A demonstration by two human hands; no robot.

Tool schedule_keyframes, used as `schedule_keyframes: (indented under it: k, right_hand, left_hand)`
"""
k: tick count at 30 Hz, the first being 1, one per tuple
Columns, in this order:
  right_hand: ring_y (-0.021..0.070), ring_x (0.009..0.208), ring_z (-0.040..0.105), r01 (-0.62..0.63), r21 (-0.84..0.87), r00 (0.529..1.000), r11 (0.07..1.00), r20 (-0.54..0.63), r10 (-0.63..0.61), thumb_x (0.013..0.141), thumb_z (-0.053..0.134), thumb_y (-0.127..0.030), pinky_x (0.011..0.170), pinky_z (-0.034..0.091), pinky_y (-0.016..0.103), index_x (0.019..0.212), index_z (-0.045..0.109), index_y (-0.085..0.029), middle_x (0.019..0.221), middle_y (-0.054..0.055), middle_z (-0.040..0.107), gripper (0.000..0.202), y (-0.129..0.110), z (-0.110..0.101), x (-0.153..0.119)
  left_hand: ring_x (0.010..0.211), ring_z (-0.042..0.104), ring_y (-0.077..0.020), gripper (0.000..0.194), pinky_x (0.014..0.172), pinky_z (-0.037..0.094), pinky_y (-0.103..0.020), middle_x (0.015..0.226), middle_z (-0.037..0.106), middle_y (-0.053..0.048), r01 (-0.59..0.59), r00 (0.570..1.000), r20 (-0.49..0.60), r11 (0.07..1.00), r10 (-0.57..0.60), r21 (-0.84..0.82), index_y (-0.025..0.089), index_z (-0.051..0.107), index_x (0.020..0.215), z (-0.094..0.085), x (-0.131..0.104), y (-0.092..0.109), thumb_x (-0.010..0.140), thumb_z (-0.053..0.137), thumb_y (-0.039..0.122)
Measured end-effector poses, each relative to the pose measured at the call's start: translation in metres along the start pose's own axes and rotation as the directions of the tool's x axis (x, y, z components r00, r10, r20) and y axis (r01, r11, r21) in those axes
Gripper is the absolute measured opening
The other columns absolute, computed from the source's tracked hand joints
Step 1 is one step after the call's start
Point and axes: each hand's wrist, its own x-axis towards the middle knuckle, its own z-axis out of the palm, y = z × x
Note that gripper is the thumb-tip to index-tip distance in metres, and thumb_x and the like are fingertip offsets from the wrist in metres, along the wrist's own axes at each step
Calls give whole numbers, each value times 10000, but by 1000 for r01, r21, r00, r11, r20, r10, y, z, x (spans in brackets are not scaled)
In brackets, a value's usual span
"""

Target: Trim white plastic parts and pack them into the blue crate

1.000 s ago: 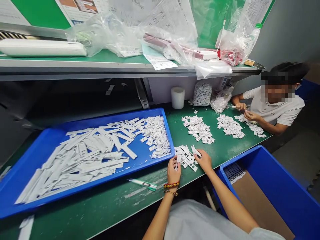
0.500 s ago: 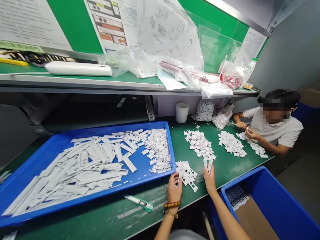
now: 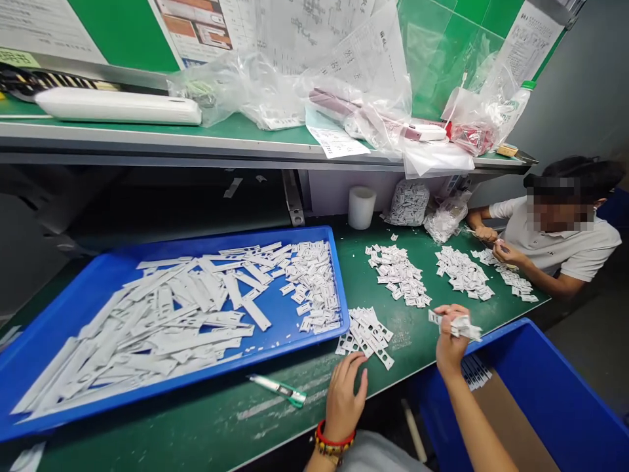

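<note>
My right hand is raised near the table's front edge, its fingers closed round a few white plastic pieces. Empty, my left hand rests at the near edge with its fingers apart. Just beyond its fingertips lies a small pile of flat white strips with dark holes. A heap of small white pieces is spread behind the right hand, and a similar heap lies farther right.
A blue tray with long white strips and small pieces fills the left. A green-handled utility knife lies before it. A blue bin stands at the right edge. A co-worker sits at the far right. A shelf overhangs the back.
My right hand has lifted and moved right, with the white pieces now lying crosswise in it. My left hand has let go of its white strip and drawn back. The view has shifted slightly.
</note>
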Motion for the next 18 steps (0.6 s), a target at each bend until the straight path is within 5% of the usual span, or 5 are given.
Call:
schedule_keyframes:
  k: [3,5,8,13,18]
  right_hand:
    - [214,689,593,-95,-189,957,977,254,142,819,517,-642,684,480,341,795,567,-193,725,53,630,452,21,6,-16]
    - [214,649,584,-115,-280,929,953,309,203,853,451,-656,647,465,327,837,587,-186,692,53,635,490,29,17,-26]
    - [195,634,559,38,-389,893,920,426,143,908,427,-561,622,428,294,841,591,-203,704,39,630,399,26,40,-22]
    - [203,686,600,318,-561,669,765,704,238,809,628,-318,592,353,269,746,612,-220,781,54,665,118,15,92,-2]
    - [192,599,580,370,-590,603,717,740,298,702,716,-241,533,289,255,642,575,-219,635,25,633,155,18,110,2]
  left_hand:
    - [1011,678,-245,195,852,586,-410,1074,690,-91,81,997,-16,996,-81,24,231,628,1055,-8,-7,-10,922,486,250]
    - [1020,674,-249,197,854,584,-417,1086,688,-90,101,995,1,995,-101,27,240,623,1063,-10,-8,-13,923,487,262]
    - [1019,666,-254,198,861,568,-432,1081,686,-90,111,992,54,993,-112,27,245,614,1074,-10,-5,-10,923,488,272]
    - [833,634,-220,100,740,525,-372,839,651,-42,99,991,83,994,-103,48,223,557,790,-12,12,-2,882,546,261]
    - [654,551,-176,268,673,454,-330,637,531,8,90,996,0,991,-90,103,225,416,624,-5,19,-7,874,484,155]
